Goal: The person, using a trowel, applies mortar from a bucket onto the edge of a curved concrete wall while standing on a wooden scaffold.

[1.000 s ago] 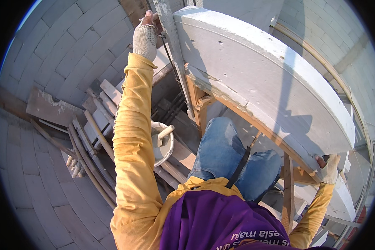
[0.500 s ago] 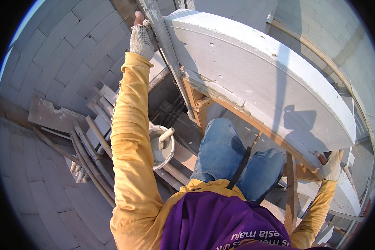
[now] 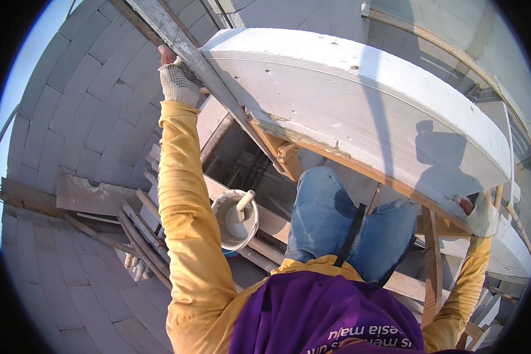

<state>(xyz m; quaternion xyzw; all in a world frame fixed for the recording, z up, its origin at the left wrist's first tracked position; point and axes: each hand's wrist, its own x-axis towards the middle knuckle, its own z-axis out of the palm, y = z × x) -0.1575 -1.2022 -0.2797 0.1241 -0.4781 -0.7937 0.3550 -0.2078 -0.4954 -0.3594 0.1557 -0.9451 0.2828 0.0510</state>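
My left hand (image 3: 180, 81), in a knitted glove with a bare thumb tip, is closed around a long grey bar (image 3: 186, 50). The bar slants across the left end of a pale wall block panel (image 3: 336, 100). At that panel's lower right corner, my right hand (image 3: 482, 217) grips the edge, also gloved, its thumb on the near face and its other fingers mostly hidden. Under the panel runs a brown wooden frame (image 3: 360, 168), with mortar along the joint. A thin line stretches across the panel's upper face.
A white bucket (image 3: 223, 227) with a handled tool (image 3: 246, 200) standing in grey mix is left of my knees (image 3: 321, 206). Poles and planks (image 3: 144, 242) lie farther left by a block wall (image 3: 88, 112). A wooden prop (image 3: 432, 265) stands near my right arm.
The view has turned, so the panel, bar and bucket sit differently in the picture. Both hands keep their holds on the bar and the panel's corner.
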